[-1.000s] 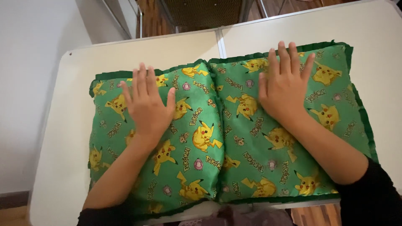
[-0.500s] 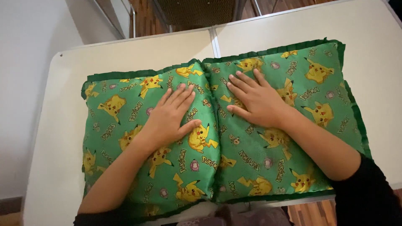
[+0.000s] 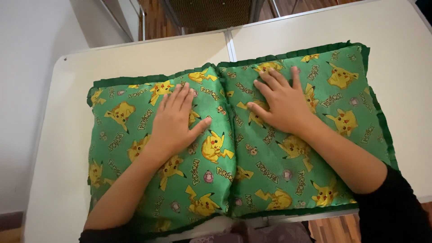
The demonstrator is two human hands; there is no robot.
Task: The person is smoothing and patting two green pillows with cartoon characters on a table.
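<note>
We see two green cartoon-print pillows side by side on the white counter (image 3: 135, 56). Left hand (image 3: 173, 121) lies flat on the left pillow (image 3: 121, 135), fingers together, thumb out toward 3 o'clock. Right hand (image 3: 281, 105) lies flat on the right pillow (image 3: 315, 148), fingers slightly spread toward 11 o'clock, gripping nothing.

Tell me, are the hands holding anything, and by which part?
Nothing is held. The left hand lies flat and open on the left pillow, the right hand flat on the right pillow, both palms down near the middle seam.
</note>
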